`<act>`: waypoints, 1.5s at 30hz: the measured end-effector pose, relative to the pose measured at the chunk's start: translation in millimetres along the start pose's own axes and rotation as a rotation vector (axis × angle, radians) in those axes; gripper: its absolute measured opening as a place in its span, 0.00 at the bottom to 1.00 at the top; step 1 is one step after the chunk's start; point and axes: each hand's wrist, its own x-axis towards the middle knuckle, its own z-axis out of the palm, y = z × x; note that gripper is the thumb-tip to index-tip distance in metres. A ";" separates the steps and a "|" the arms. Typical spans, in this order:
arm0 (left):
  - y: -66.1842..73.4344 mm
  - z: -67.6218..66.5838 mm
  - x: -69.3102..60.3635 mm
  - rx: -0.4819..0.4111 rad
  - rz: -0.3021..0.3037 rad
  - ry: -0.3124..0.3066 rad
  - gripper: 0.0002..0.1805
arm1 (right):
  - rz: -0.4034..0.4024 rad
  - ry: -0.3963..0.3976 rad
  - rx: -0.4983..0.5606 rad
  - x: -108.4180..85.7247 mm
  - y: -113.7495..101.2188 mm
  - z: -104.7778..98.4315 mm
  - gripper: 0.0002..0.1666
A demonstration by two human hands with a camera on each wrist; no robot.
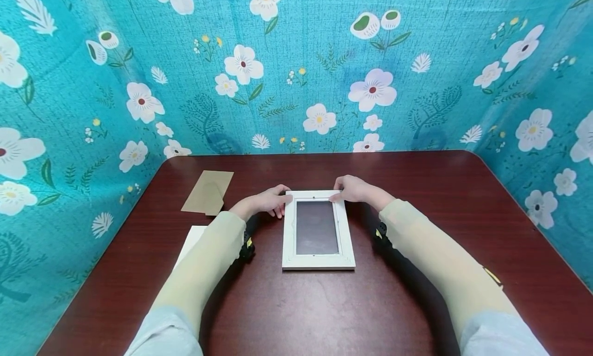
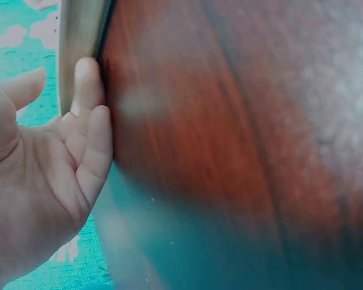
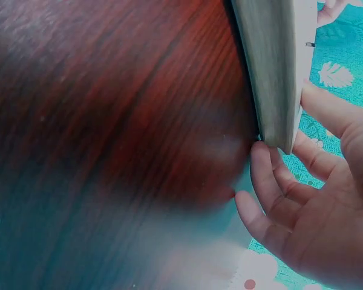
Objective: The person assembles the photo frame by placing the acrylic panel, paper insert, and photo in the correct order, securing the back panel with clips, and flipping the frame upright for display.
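Note:
A white picture frame (image 1: 318,262) lies on the table between both hands, with a dark grey pane (image 1: 317,227) in its opening. At the frame's far left corner, my left hand (image 1: 268,200) holds it, thumb over the top face and fingers by the outer side. My right hand (image 1: 354,189) pinches the far right corner, its thumb on the upper face. In the right wrist view, the fingers of the right hand (image 3: 314,205) meet the frame's end (image 3: 266,78). The left wrist view shows fingertips of the left hand (image 2: 48,163) against the frame's side (image 2: 81,36).
Left of the frame lies a brown backing board (image 1: 208,189) with a flap on it. A white flat piece (image 1: 191,240) is partly hidden under my left forearm. A flowered blue curtain (image 1: 296,88) surrounds the dark red-brown table (image 1: 315,315) at the back and sides.

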 end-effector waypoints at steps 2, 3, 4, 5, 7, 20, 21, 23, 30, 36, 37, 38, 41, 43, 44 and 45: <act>0.1 -0.9 -1.6 -0.013 -0.016 -0.001 0.26 | -0.002 -0.003 0.007 0.6 -0.1 0.6 0.16; 0.3 -1.0 -2.5 -0.023 -0.021 0.000 0.27 | -0.002 -0.003 0.008 0.7 -0.2 0.8 0.15; 0.8 -0.8 -4.1 -0.028 -0.024 0.003 0.28 | -0.001 -0.004 0.009 0.6 -0.5 0.8 0.15; 0.4 -0.4 -5.4 -0.031 -0.021 0.010 0.29 | -0.001 -0.004 0.006 0.3 -1.1 0.7 0.15; 0.1 1.0 -10.1 -0.030 -0.008 0.032 0.30 | 0.000 -0.005 0.005 -0.7 -1.6 0.4 0.15; -24.0 -8.2 -83.2 0.018 0.303 0.257 0.21 | -0.003 -0.020 0.007 -5.4 0.2 -6.2 0.14; -27.9 -12.2 -89.4 0.016 0.316 0.274 0.20 | -0.006 -0.020 0.009 -5.5 0.2 -6.4 0.14; -36.5 -21.3 -101.6 0.015 0.332 0.312 0.20 | -0.007 -0.020 0.017 -5.6 -0.6 -6.7 0.14; -69.3 -52.3 -141.9 0.147 0.246 0.464 0.20 | -0.010 -0.022 0.028 -5.1 -1.9 -6.2 0.15; -96.0 -63.2 -168.0 0.379 0.089 0.541 0.23 | -0.019 -0.022 0.017 -3.2 -2.4 -5.2 0.15; -100.0 -63.4 -170.1 0.413 0.062 0.535 0.23 | -0.019 -0.022 0.017 -2.9 -2.4 -5.0 0.15; -103.3 -63.1 -171.7 0.443 0.037 0.525 0.24 | -0.019 -0.022 0.018 -2.9 -2.2 -4.8 0.15; -111.0 -61.1 -175.4 0.505 -0.047 0.481 0.31 | -0.018 -0.021 0.019 -2.8 -2.1 -4.0 0.14; -114.9 -59.8 -177.5 0.533 -0.090 0.453 0.36 | -0.016 -0.023 0.023 -2.0 -1.8 -3.4 0.14; -116.4 -59.1 -178.3 0.543 -0.105 0.443 0.38 | -0.017 -0.023 0.024 -1.7 -1.6 -3.0 0.14; -118.0 -58.3 -178.9 0.555 -0.122 0.436 0.39 | -0.016 -0.023 0.025 -1.2 -1.4 -2.7 0.14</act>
